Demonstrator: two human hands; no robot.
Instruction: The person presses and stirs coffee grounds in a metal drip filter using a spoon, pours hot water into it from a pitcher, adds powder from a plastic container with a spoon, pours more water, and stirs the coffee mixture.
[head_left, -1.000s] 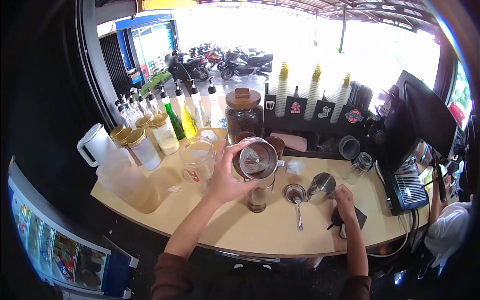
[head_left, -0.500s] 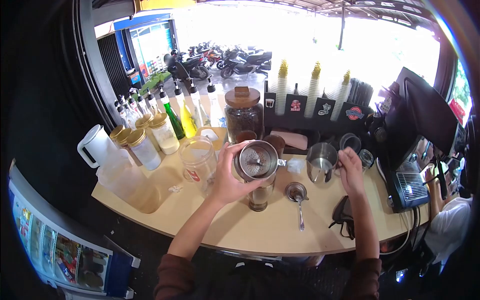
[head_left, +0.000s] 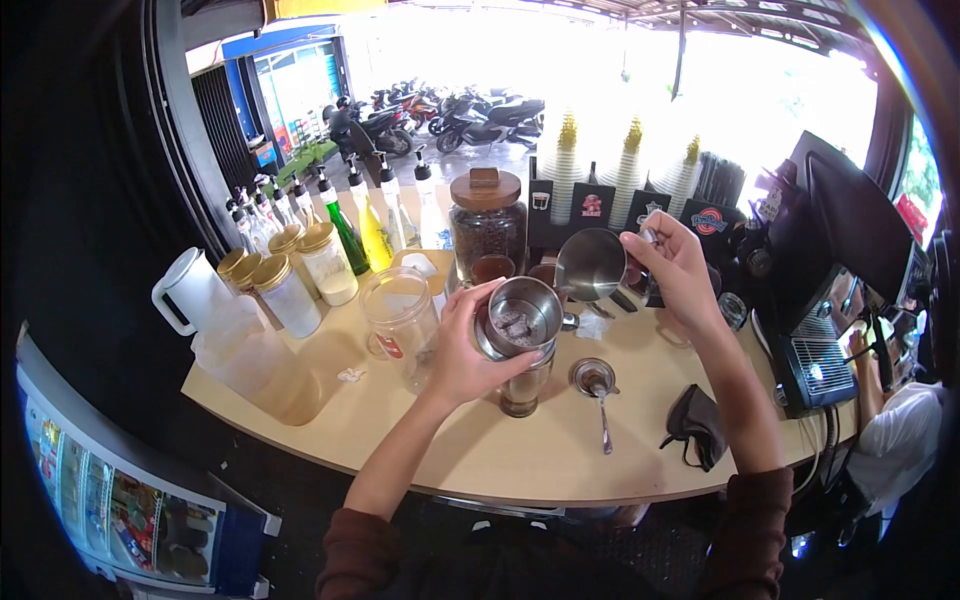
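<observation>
My left hand [head_left: 470, 345] is wrapped around a metal coffee drip filter [head_left: 522, 312] with a small side handle. The filter is over a glass [head_left: 520, 397] on the counter, and a perforated press shows blurred inside it. With fingers closed on its handle, my right hand [head_left: 675, 262] holds a steel pitcher [head_left: 592, 264]. The pitcher is tipped left, its lip just above the filter's right rim; a stream is hard to make out. A spoon [head_left: 605, 428] rests in a small metal lid [head_left: 590, 370] right of the glass.
Left of the filter stands a clear plastic jar [head_left: 395, 325]. Behind are a wooden-lidded bean jar [head_left: 487, 225], several pump bottles [head_left: 376, 240] and a cup rack [head_left: 590, 208]. A black face mask [head_left: 695, 425] lies at the right front, near a coffee machine [head_left: 820, 375]. Another person's sleeve [head_left: 900, 430] shows far right.
The pitcher has risen and moved left from beside the filter to its rim, and has tipped over. My left hand stays around the filter, which has shifted slightly right.
</observation>
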